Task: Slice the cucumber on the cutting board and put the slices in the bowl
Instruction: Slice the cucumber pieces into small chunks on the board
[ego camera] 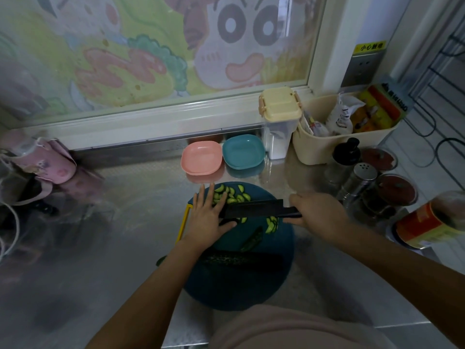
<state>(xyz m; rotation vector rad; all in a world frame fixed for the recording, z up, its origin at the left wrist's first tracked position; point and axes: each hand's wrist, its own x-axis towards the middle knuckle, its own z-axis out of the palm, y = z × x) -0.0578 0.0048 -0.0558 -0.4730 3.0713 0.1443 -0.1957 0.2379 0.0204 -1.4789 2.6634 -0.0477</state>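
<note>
Presently, the right hand (317, 212) clenches the handle of the knife (254, 209), its blade held across the cutting board (239, 285). The left hand (206, 217) rests flat, fingers (210, 197) straight and released, touching the blade's side and the cucumber slices (231, 195) heaped at the board's far edge. An uncut cucumber length (234, 259) lies nearer the person. The pink bowl (201, 159) and the teal bowl (243, 152) stand just beyond, holding nothing. Risks: a blade slip could nick the left fingers, and a hasty scoop could scatter slices onto the tabletop (125, 197).
</note>
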